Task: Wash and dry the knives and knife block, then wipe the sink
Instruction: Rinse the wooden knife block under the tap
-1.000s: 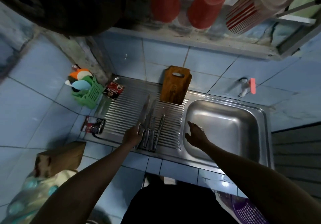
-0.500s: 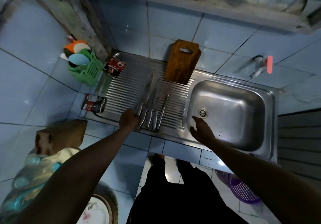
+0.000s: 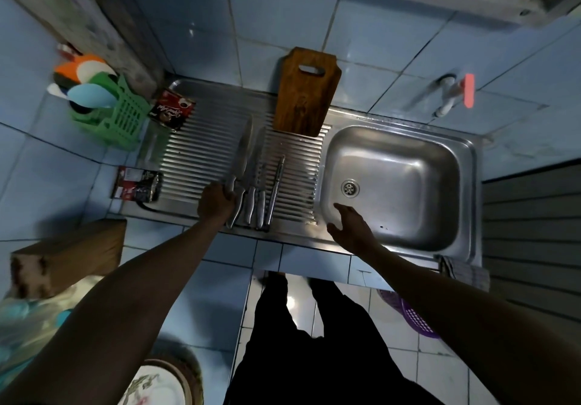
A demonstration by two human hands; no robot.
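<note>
Steel sink (image 3: pixel 465 150), ribbed drainboard (image 3: pixel 201 159), blue tiled wall (image 3: pixel 283 11)

Five steel knives (image 3: pixel 251 181), one wooden cutting board (image 3: pixel 305 93), two sachets (image 3: pixel 172 112), one green basket (image 3: pixel 121 115).

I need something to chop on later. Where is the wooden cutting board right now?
In the head view the wooden cutting board stands propped against the tiled wall at the back of the drainboard, just left of the sink basin, behind the knives.

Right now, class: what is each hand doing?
Left hand: grips the handle of the largest knife on the drainboard.
Right hand: open, holding nothing, over the sink.
</note>
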